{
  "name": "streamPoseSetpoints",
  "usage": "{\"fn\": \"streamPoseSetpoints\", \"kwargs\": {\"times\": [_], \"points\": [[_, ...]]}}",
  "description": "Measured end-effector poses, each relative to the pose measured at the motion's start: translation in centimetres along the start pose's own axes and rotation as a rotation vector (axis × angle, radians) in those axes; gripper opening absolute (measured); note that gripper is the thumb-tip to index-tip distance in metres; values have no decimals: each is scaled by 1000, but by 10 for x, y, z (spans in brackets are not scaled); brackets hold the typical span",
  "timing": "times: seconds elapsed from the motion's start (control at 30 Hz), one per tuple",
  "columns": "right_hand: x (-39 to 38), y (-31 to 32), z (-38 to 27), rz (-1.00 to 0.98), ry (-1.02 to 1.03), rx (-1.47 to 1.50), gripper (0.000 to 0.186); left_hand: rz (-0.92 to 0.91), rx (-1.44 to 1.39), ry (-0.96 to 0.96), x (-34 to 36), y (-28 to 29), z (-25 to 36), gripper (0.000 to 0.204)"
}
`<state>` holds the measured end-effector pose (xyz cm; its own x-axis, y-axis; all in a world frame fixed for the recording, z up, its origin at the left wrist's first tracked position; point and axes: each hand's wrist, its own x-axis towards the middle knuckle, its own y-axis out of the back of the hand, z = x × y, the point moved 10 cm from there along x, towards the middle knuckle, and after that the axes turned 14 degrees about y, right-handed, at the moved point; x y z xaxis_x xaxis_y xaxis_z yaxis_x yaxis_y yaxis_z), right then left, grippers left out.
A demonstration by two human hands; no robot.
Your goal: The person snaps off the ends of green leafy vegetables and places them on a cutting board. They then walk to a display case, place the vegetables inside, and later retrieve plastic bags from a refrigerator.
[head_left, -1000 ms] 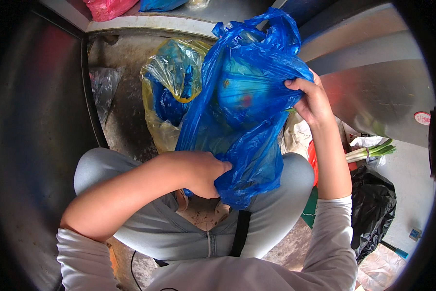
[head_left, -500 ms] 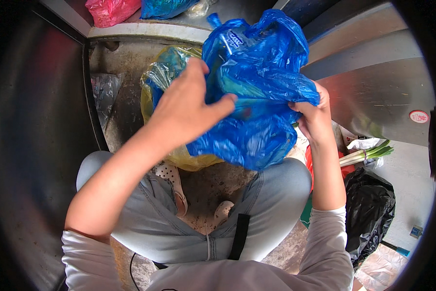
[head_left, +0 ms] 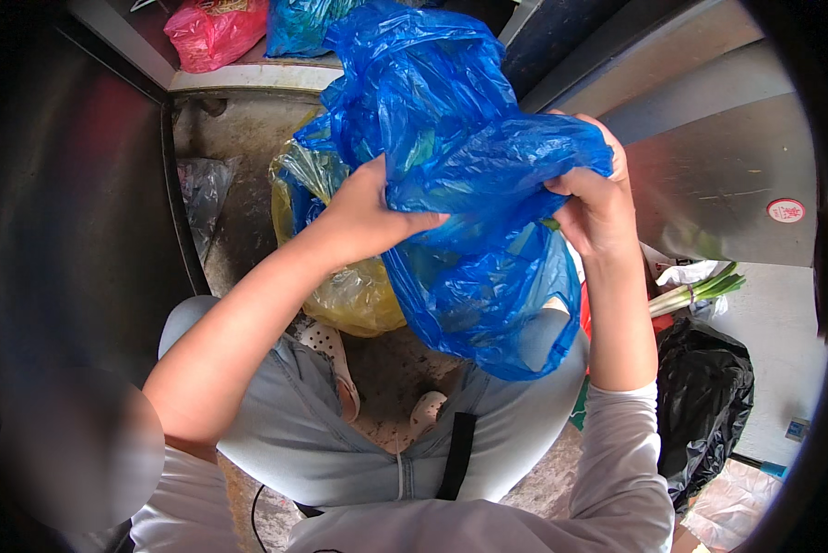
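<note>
A large blue plastic bag [head_left: 460, 184], crumpled and see-through in places, hangs between my hands above my knees. My right hand [head_left: 594, 189] grips its right edge, thumb in front and fingers curled behind. At the bag's left side is my left hand [head_left: 377, 212], its thumb lying across the front while the other fingers pass behind the plastic. Greenish patches show through the blue film, but I cannot make out what they are. Behind the bag, on the floor, stands a yellow see-through bag [head_left: 359, 300] with something blue inside.
Pink [head_left: 216, 35] and blue bags [head_left: 303, 28] sit on a ledge at the back. A dark panel [head_left: 82, 230] borders the left, a steel panel [head_left: 727, 184] the right. Spring onions [head_left: 700, 293] and a black bag [head_left: 704, 396] lie at right. A blurred shape [head_left: 82, 452] shows lower left.
My left hand, spread in front of the bag before, has closed on its left side. The bag's top has shifted left and its lower part hangs further down over my right knee.
</note>
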<state>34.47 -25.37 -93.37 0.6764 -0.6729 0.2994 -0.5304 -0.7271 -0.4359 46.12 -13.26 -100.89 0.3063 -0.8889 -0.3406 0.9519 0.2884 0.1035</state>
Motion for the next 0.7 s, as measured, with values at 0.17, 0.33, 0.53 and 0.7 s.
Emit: {"fn": "streamPoseSetpoints", "kwargs": {"times": [0.17, 0.33, 0.53, 0.7], "points": [[-4, -10, 3, -71, 54, -271, 40, 75, -39, 386, -4, 20, -15, 25], [13, -20, 8, -141, 54, -162, 14, 250, -65, 366, 4, 47, -19, 18], [-11, -16, 28, -119, -115, 77, 20, 219, -224, 113, 7, 89, 0, 24], [-24, 52, 80, 128, -266, -271, 25, 91, -473, -42, 4, 103, 29, 27]]}}
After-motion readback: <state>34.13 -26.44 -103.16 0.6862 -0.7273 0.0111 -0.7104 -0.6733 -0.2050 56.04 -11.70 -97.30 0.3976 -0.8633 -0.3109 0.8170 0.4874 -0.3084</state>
